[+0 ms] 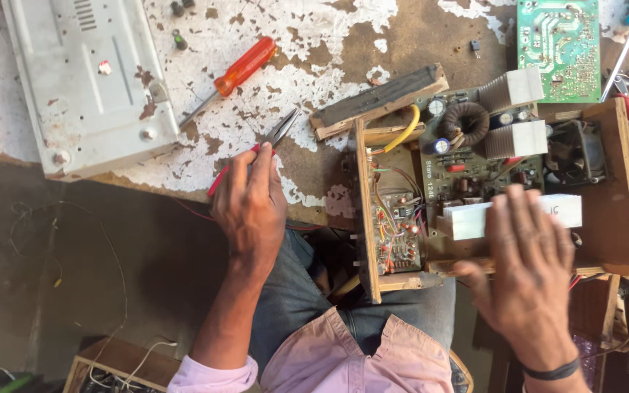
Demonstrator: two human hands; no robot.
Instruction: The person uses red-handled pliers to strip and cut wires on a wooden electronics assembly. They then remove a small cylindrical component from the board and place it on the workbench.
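My left hand (250,206) closes over the red handles of needle-nose pliers (279,133) that lie on the worn, paint-flaked table (256,44). My right hand (529,255) lies flat, fingers spread, on a wooden chassis (616,211) holding circuit boards (467,167), a coil, capacitors and white heat sinks (522,138). The chassis rests partly on my lap and partly on the table edge. A small board (396,233) with orange and red wires sits at its left end.
An orange-handled screwdriver (244,67) lies on the table above the pliers. A grey metal cover (85,80) sits at top left. A green circuit board (558,47) and a blue-handled screwdriver (624,47) lie at top right. Loose wires trail on the floor below left.
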